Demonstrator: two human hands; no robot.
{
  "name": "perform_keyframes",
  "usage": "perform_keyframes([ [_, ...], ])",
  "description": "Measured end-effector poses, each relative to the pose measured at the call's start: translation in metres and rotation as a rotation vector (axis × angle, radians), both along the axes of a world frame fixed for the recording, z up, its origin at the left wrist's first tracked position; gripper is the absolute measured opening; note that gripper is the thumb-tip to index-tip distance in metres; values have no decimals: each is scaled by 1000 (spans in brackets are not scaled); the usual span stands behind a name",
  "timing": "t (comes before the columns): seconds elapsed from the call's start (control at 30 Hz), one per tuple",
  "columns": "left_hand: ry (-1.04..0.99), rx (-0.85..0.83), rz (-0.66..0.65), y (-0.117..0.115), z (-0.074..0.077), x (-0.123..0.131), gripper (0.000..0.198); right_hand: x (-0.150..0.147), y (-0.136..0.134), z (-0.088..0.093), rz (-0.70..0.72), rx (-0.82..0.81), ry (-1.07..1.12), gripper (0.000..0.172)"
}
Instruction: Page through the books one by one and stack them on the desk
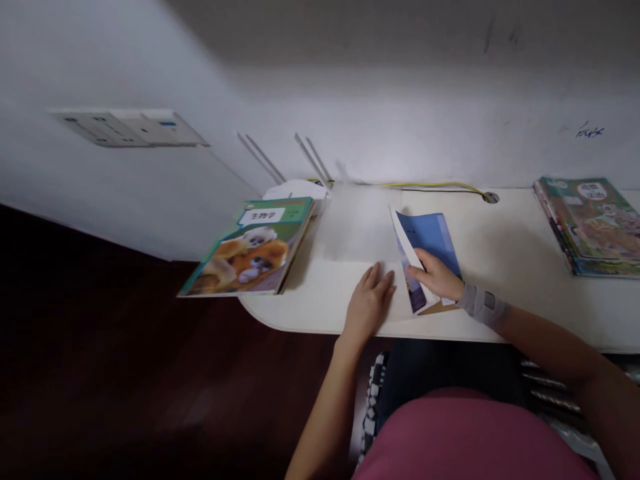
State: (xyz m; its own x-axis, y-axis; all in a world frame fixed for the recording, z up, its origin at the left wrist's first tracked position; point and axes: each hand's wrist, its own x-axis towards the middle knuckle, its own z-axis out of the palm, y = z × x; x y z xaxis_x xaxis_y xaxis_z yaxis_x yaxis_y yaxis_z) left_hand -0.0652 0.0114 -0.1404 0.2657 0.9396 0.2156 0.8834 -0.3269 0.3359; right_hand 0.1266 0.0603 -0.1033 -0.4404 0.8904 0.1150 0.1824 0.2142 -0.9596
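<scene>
– On the white desk, our right hand pinches the blue book; our left hand rests empty, fingers slightly spread.
– Probably light, bendy; we'd grip its full thickness.

This looks like a home study corner, with a white desk, 2 schoolbook stacks and a router.

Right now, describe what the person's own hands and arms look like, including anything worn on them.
The left hand is ungloved, with no ring or band visible. The right hand is also ungloved; a grey band with a small darker rectangle circles its wrist. No sleeve shows along the left arm or right arm.
</scene>
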Motion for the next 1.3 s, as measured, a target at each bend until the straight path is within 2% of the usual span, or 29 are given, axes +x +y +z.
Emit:
perform_keyframes([
  [0.2, 98, -28, -21, 1, 0, -6, 41, -14, -1, 6, 9, 38, -97, 21],
  [0.37, 67, -20, -14, 0, 0, -7, 38, -33, -3, 4, 16, 2, -167, 19],
  [0.53, -16, -69, 28, -3, 9, -14, 45, -39, -5, -13, -13, -44, -56, 32],
  [0.7, -20, -62, 56, -3, 19, -27, 51, -36, -6, -18, -14, -34, 45, 33],
  [0.87, -26, -100, 158, -3, 24, -40, 48, -39, -7, -6, -75, -4, -112, 33],
  [1.03, 13, -112, 287, -5, 19, -39, 43, -50, 0, 0, -1, 28, -335, 31],
  [1.17, 87, -14, 330, -7, 13, -33, 41, -56, 8, 0, 73, 22, -514, 43],
  [1.3, 44, 25, 305, -8, 8, -31, 39, -54, 11, 1, 161, -89, -517, 57],
])
